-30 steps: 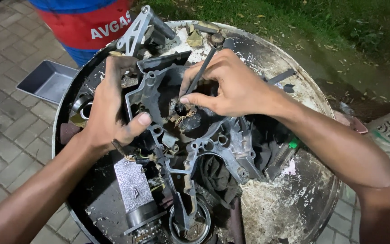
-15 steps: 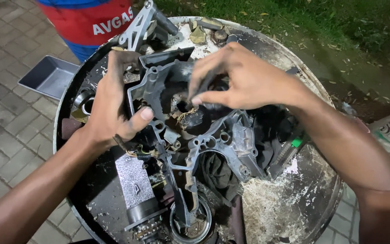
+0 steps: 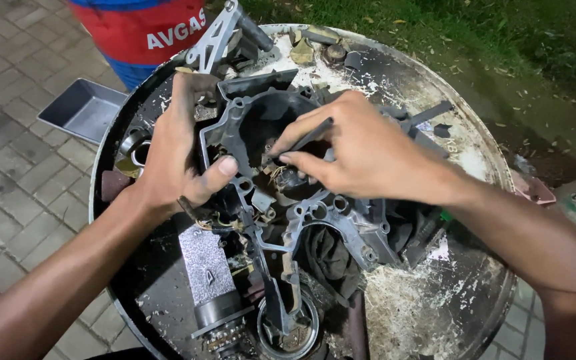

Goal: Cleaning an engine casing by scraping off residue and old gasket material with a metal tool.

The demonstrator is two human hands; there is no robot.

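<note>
Both grips clamped: left hand [image 3: 181, 157] on grey casing [image 3: 315, 220], right hand [image 3: 361, 157] pinching dark tool [image 3: 311, 135].

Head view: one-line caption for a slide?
Left hand steadies a grey engine casing on a drum top; right hand works a thin tool inside.

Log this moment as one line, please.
left hand: grips engine casing edge | right hand: holds thin dark tool inside casing | surface: round drum top

Engine casing [image 3: 315, 220] on drum top [image 3: 435, 313] (tray [image 3: 81, 110] left, cylinder [image 3: 208, 280] in front)
</note>
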